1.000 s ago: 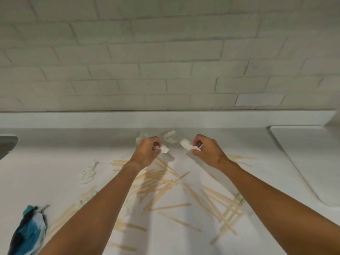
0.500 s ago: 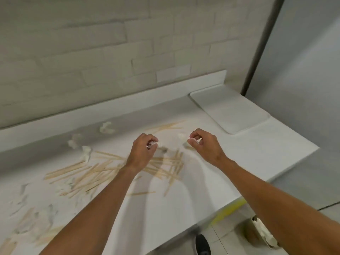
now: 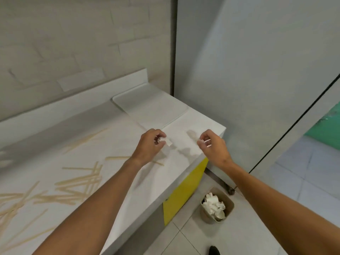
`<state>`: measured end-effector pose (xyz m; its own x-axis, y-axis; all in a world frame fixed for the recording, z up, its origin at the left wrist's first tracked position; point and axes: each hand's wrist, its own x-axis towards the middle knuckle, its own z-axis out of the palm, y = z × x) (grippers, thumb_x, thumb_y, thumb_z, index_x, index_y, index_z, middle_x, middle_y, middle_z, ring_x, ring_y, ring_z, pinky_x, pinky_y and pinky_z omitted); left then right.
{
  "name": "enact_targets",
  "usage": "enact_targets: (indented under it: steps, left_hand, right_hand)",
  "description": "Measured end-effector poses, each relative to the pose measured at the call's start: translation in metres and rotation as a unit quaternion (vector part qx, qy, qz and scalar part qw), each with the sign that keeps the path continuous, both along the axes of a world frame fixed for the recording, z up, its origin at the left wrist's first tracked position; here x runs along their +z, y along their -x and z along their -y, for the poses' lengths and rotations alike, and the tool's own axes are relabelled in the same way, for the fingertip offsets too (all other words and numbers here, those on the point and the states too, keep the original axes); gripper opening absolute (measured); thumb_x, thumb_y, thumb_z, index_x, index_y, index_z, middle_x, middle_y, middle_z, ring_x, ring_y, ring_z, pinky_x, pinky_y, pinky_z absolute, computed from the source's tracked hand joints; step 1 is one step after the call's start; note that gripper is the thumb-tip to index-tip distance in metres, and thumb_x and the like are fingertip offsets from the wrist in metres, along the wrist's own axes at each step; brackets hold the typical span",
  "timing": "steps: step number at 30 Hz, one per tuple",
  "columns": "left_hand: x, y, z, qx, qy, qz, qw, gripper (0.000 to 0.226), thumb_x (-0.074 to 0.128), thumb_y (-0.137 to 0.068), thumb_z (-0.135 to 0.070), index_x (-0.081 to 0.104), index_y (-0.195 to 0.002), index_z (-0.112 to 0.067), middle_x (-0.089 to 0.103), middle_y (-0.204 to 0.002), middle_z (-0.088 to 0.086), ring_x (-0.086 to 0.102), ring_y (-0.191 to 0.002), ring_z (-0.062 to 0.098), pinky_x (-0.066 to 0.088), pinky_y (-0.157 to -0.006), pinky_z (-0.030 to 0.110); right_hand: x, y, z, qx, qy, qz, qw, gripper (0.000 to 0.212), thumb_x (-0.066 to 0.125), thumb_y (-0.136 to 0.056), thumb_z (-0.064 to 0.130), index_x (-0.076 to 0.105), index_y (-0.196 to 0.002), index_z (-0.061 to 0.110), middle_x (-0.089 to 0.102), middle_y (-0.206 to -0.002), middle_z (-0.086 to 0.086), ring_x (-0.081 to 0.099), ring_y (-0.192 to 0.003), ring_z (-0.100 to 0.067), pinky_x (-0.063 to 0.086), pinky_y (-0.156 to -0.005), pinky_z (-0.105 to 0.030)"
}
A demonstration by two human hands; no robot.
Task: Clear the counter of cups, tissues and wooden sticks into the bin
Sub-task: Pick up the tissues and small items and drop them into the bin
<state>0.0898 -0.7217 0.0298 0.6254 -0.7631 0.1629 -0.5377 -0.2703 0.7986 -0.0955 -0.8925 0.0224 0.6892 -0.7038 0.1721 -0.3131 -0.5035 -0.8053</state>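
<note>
Above white counter [image 3: 117, 142], left hand [image 3: 149, 145] and right hand [image 3: 214, 147] each pinch tissue [image 3: 168, 143].

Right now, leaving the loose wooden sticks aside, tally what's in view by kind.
Small crumpled white tissue scraps: 2, one in the left hand's grip, one in the right hand's
Tan floor bin holding white waste: 1
Flat white rectangular tray: 1
Total: 4

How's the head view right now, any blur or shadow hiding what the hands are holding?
Head view: motion blur smears the wooden sticks and brick wall; hand shadows lie on the counter; the left hand pinches a clearly visible tissue scrap; the right hand pinches one seen only as a white glint.
</note>
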Motion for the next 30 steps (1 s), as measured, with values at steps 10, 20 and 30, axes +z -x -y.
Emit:
enact_targets:
  steps: [10, 20, 30]
  left_hand:
    - [-0.071, 0.113, 0.161, -0.087, -0.053, -0.033, 0.994, 0.009, 0.069, -0.087, -0.014, 0.068, -0.096, -0.016, 0.067, -0.093, -0.004, 0.063, -0.080, 0.011, 0.055, -0.075, 0.031]
    - [-0.215, 0.165, 0.244, -0.112, -0.188, -0.062, 0.974, 0.011, 0.068, -0.085, -0.012, 0.066, -0.092, -0.019, 0.058, -0.092, -0.009, 0.051, -0.075, 0.004, 0.039, -0.069, 0.013]
    - [-0.409, 0.194, 0.253, -0.087, -0.297, -0.134, 0.941, 0.025, 0.065, -0.084, -0.013, 0.065, -0.109, -0.016, 0.061, -0.107, 0.005, 0.061, -0.085, 0.019, 0.056, -0.078, 0.038]
  right_hand:
    - [-0.084, 0.089, 0.134, -0.030, -0.071, -0.106, 0.991, 0.010, 0.065, -0.090, 0.023, 0.056, -0.087, 0.021, 0.062, -0.082, 0.004, 0.059, -0.071, -0.013, 0.050, -0.061, -0.027]
    - [-0.235, 0.143, 0.193, -0.043, -0.168, -0.260, 0.950, 0.009, 0.065, -0.091, 0.018, 0.058, -0.087, 0.014, 0.061, -0.082, 0.001, 0.057, -0.075, -0.013, 0.045, -0.059, -0.021]
    - [-0.419, 0.163, 0.200, -0.033, -0.204, -0.337, 0.918, 0.010, 0.065, -0.089, 0.019, 0.055, -0.089, 0.021, 0.061, -0.092, -0.001, 0.058, -0.080, -0.017, 0.057, -0.072, -0.032]
